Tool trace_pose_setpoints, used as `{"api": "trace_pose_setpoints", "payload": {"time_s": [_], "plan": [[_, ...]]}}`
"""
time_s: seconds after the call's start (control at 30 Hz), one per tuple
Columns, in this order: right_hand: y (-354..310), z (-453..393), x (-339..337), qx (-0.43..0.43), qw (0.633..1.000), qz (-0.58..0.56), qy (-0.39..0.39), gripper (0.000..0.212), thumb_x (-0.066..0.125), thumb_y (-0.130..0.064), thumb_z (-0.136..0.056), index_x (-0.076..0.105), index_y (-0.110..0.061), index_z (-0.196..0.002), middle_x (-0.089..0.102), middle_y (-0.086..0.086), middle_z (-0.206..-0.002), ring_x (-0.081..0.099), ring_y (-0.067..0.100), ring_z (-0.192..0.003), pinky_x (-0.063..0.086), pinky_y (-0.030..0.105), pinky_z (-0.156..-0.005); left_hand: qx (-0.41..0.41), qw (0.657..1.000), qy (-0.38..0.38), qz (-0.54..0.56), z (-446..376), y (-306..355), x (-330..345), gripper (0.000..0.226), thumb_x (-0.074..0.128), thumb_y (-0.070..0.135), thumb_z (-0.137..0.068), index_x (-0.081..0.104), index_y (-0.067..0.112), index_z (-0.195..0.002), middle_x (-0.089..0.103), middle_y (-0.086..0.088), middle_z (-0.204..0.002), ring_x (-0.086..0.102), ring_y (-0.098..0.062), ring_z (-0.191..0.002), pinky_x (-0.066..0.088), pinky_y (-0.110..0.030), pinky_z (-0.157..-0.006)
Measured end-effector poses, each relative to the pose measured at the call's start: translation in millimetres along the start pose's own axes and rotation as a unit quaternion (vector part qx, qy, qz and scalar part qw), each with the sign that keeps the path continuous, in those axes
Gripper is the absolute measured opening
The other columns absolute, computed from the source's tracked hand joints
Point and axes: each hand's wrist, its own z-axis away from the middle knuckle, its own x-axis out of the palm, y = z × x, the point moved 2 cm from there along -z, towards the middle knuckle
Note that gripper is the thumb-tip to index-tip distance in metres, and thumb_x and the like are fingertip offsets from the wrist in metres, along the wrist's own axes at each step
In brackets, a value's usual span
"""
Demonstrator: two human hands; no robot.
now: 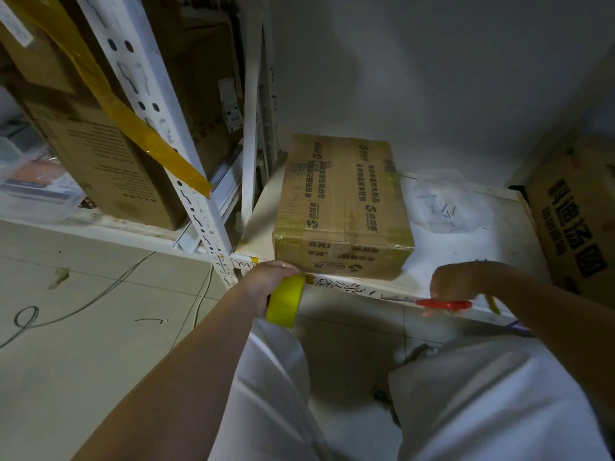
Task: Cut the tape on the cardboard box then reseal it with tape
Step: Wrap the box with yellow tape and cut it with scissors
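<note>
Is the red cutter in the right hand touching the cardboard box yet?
Apart. The head view shows the red cutter below the shelf edge, bare shelf between it and the cardboard box.

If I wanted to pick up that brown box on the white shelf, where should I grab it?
Take the cardboard box by its two long sides, reaching in from the front edge of the shelf. It lies flat, its short end facing you, and both long sides look free, so a hand probably fits on each.

box (342, 207) on shelf (466, 247) — rack (186, 181) left
</note>
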Motion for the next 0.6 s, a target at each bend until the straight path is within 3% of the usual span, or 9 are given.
{"api": "trace_pose_setpoints", "payload": {"time_s": [0.1, 0.17, 0.27, 0.33, 0.43, 0.53, 0.6], "plan": [[37.9, 0.5, -1.2, 0.061, 0.981, -0.185, -0.008, 0.039, 0.073, -0.043, -0.077, 0.066, -0.005, -0.072, 0.057, -0.002, -0.051, 0.046, 0.007, -0.041, 0.041, 0.017, -0.047, -0.001, 1.0, -0.025, -0.005, 4.1, 0.3, 14.9, 0.019, 0.051, 0.015, -0.097, 0.067, 0.016, -0.086, 0.066, -0.011, -0.093, 0.063, -0.025, -0.078, 0.051, -0.031, -0.065], [52.7, -4.7, 0.5, 0.1, 0.958, -0.267, 0.035, 0.04, 0.074, -0.042, -0.073, 0.062, -0.004, -0.067, 0.055, 0.001, -0.049, 0.045, 0.01, -0.039, 0.039, 0.019, -0.045, -0.004, 0.999, -0.039, -0.011, 6.8, -1.2, 24.0, 0.018, 0.05, 0.016, -0.098, 0.067, 0.016, -0.09, 0.066, -0.01, -0.093, 0.062, -0.022, -0.075, 0.05, -0.029, -0.059], [53.3, -19.1, 4.7, 0.142, 0.96, -0.148, 0.19, 0.054, 0.057, -0.057, -0.085, 0.057, -0.011, -0.058, 0.054, -0.001, -0.048, 0.049, 0.009, -0.042, 0.041, 0.02, -0.056, -0.011, 0.999, -0.049, -0.012, 9.5, -2.3, 34.3, 0.017, 0.05, 0.016, -0.098, 0.066, 0.012, -0.101, 0.065, -0.009, -0.096, 0.062, -0.02, -0.077, 0.051, -0.03, -0.061], [40.7, -28.5, 8.4, 0.147, 0.946, -0.104, 0.269, 0.052, 0.046, -0.053, -0.093, 0.058, -0.01, -0.067, 0.054, 0.0, -0.056, 0.053, 0.011, -0.052, 0.041, 0.022, -0.058, -0.014, 0.998, -0.049, -0.022, 9.6, -0.9, 37.7, 0.019, 0.05, 0.017, -0.099, 0.066, 0.012, -0.107, 0.065, -0.005, -0.093, 0.062, -0.019, -0.078, 0.051, -0.03, -0.061], [22.3, -46.6, 12.5, 0.157, 0.935, -0.151, 0.28, 0.038, 0.054, -0.041, -0.093, 0.06, -0.004, -0.099, 0.058, 0.005, -0.081, 0.06, 0.021, -0.083, 0.046, 0.026, -0.07, -0.02, 0.998, -0.049, -0.023, 9.6, 0.8, 39.4, 0.016, 0.05, 0.018, -0.099, 0.066, 0.016, -0.099, 0.065, -0.004, -0.093, 0.062, -0.019, -0.079, 0.051, -0.03, -0.062], [7.4, -53.0, 6.8, 0.164, 0.92, -0.175, 0.309, 0.031, 0.057, -0.03, -0.093, 0.06, -0.001, -0.105, 0.064, 0.013, -0.104, 0.061, 0.028, -0.1, 0.042, 0.027, -0.07, -0.023, 0.999, -0.043, -0.019, 7.1, 1.8, 38.9, 0.018, 0.051, 0.018, -0.098, 0.066, 0.018, -0.09, 0.065, -0.003, -0.09, 0.061, -0.019, -0.08, 0.051, -0.031, -0.064], [1.5, -53.3, 0.2, 0.161, 0.916, -0.167, 0.328, 0.03, 0.054, -0.028, -0.095, 0.061, 0.0, -0.103, 0.064, 0.015, -0.106, 0.061, 0.031, -0.102, 0.04, 0.027, -0.069, -0.023, 0.999, -0.039, -0.01, 3.8, 1.3, 38.3, 0.019, 0.051, 0.017, -0.098, 0.066, 0.019, -0.088, 0.065, -0.004, -0.09, 0.061, -0.02, -0.08, 0.051, -0.032, -0.067]]}}
